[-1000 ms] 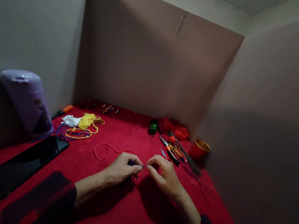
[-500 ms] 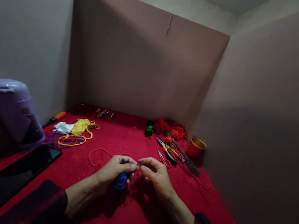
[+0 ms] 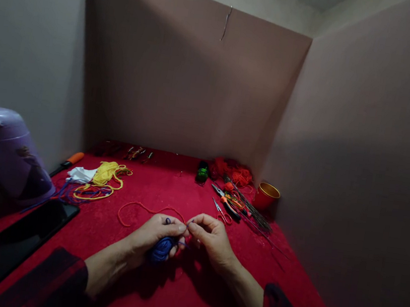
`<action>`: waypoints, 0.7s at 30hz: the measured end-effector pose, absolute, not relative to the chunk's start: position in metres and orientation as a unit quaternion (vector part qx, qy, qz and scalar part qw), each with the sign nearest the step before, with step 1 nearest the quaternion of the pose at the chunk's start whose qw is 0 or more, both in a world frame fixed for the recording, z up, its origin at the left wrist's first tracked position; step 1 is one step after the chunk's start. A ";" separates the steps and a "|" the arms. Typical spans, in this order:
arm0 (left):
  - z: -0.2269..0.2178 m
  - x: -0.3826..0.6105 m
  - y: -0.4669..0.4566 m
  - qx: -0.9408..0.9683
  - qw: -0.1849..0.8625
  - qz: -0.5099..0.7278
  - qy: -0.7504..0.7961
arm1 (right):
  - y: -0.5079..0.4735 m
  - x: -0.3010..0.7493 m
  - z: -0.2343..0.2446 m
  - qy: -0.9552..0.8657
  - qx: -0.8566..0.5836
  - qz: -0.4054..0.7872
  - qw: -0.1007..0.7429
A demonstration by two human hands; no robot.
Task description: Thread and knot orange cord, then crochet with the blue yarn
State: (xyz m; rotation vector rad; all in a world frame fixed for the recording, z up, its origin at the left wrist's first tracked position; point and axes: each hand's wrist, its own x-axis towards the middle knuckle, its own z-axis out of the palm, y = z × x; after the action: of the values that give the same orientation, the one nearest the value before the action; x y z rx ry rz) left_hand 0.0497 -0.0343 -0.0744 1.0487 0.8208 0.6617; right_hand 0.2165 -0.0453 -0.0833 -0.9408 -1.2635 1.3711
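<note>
My left hand (image 3: 153, 235) is curled around a small ball of blue yarn (image 3: 161, 249), just above the red cloth (image 3: 185, 293). My right hand (image 3: 210, 235) pinches something thin right against the left fingertips; what it grips is too small to name. An orange cord (image 3: 136, 208) loops on the cloth just behind my left hand and runs toward my fingers. Both wrists come out of dark checked sleeves.
At the left stand a lilac kettle (image 3: 3, 150), a black flat slab (image 3: 4, 247), yellow cord (image 3: 106, 175) and an orange-handled tool (image 3: 69, 160). Behind lie green yarn (image 3: 202, 173), orange yarn (image 3: 238, 174), pliers (image 3: 227, 200), scissors (image 3: 221, 212), thin rods (image 3: 257, 217) and a red cup (image 3: 266, 195). Brown board walls close in.
The blue yarn ball has come into view under my left hand. My two hands have drawn closer together, and the view has shifted a little to the right.
</note>
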 end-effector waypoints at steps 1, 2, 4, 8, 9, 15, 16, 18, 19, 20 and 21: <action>-0.074 0.050 -0.034 0.478 0.735 0.300 0.375 | -0.045 0.216 -0.083 -0.523 -0.391 0.566 0.503; -0.074 0.050 -0.034 0.479 0.735 0.299 0.376 | -0.045 0.216 -0.083 -0.523 -0.392 0.565 0.504; -0.073 0.050 -0.033 0.480 0.734 0.297 0.377 | -0.045 0.217 -0.083 -0.522 -0.393 0.563 0.506; -0.073 0.050 -0.033 0.479 0.736 0.297 0.376 | -0.044 0.217 -0.084 -0.520 -0.395 0.561 0.508; -0.073 0.050 -0.034 0.479 0.736 0.298 0.375 | -0.044 0.218 -0.084 -0.520 -0.397 0.560 0.509; -0.073 0.049 -0.035 0.485 0.732 0.298 0.374 | -0.045 0.218 -0.084 -0.521 -0.392 0.556 0.516; -0.073 0.049 -0.035 0.486 0.731 0.298 0.375 | -0.045 0.218 -0.084 -0.520 -0.390 0.557 0.517; -0.073 0.049 -0.035 0.486 0.732 0.296 0.375 | -0.045 0.218 -0.084 -0.519 -0.386 0.562 0.515; -0.073 0.049 -0.035 0.486 0.734 0.295 0.372 | -0.045 0.219 -0.085 -0.518 -0.384 0.568 0.512; -0.073 0.049 -0.034 0.486 0.735 0.297 0.368 | -0.045 0.219 -0.085 -0.517 -0.381 0.575 0.507; -0.073 0.049 -0.034 0.486 0.737 0.300 0.362 | -0.045 0.220 -0.086 -0.518 -0.379 0.580 0.502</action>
State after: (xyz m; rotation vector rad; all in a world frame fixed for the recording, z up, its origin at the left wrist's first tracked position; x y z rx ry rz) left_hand 0.0486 -0.0342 -0.0731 1.0674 0.7942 0.6596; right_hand 0.2197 -0.0446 -0.0855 -0.9159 -1.2529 1.4009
